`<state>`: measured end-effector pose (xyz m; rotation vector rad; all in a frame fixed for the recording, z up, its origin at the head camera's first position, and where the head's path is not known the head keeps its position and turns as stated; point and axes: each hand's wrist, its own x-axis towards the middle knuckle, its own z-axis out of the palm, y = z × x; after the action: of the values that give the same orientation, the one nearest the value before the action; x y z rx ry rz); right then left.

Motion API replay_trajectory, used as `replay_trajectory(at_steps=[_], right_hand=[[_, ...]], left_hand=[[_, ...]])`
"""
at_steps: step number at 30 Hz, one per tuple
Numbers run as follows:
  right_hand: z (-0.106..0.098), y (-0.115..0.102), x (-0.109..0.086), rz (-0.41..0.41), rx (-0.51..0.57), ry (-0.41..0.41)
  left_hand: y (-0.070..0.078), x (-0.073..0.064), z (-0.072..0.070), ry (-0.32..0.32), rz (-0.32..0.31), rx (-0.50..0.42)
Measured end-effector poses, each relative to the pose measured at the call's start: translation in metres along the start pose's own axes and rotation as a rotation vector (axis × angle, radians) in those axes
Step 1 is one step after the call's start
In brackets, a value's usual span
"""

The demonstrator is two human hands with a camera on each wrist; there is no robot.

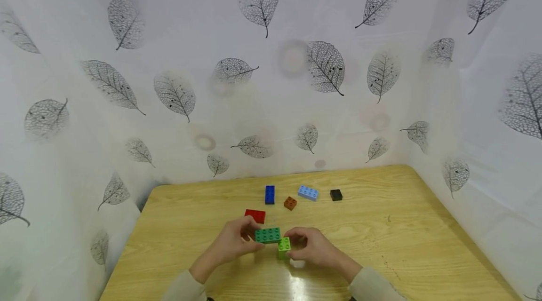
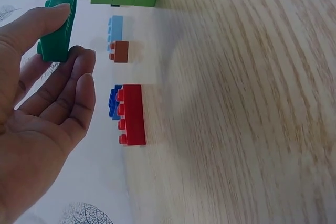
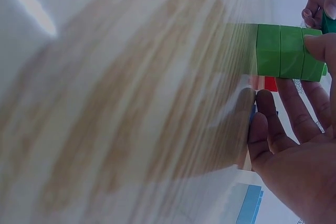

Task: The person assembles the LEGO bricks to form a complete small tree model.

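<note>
In the head view, my left hand (image 1: pixel 235 241) pinches a dark green toy brick (image 1: pixel 267 236) with rows of studs, thumb on its near side. The left wrist view shows that dark green brick (image 2: pixel 62 27) clear of the table, gripped near one end. My right hand (image 1: pixel 312 247) holds a lime green stack (image 1: pixel 283 252) between thumb and fingers. Three square blocks make up this upright stack (image 3: pixel 281 52), whose base is at the tabletop in the right wrist view. In the head view the dark green brick's right end overlaps the stack's upper left corner.
Beyond my hands lie a red brick (image 1: pixel 255 215), a dark blue brick (image 1: pixel 269 194), a small brown brick (image 1: pixel 290 203), a light blue brick (image 1: pixel 307 192) and a black block (image 1: pixel 336 195). A leaf-printed white curtain (image 1: pixel 271 103) surrounds the wooden table (image 1: pixel 381 225).
</note>
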<state>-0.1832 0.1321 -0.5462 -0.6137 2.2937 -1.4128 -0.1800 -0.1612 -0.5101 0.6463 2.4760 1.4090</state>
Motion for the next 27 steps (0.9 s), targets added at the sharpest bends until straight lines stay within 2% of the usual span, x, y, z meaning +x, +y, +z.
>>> replay_trajectory(at_steps=[5, 13, 18, 27], right_hand=[[-0.0005, -0.0014, -0.0002, 0.002, 0.002, 0.000], [-0.0002, 0.0007, -0.0002, -0.001, 0.000, -0.001], [-0.0002, 0.0019, 0.0013, 0.009, -0.006, -0.005], [-0.0004, 0.0012, 0.0005, 0.005, 0.011, -0.004]], left_hand=[[0.0006, 0.0011, 0.0035, -0.012, 0.019, -0.008], [0.0011, 0.0021, 0.0093, -0.038, 0.014, -0.004], [-0.0002, 0.0016, 0.0090, -0.042, -0.006, 0.005], [0.0006, 0.0004, 0.0089, -0.069, 0.004, -0.021]])
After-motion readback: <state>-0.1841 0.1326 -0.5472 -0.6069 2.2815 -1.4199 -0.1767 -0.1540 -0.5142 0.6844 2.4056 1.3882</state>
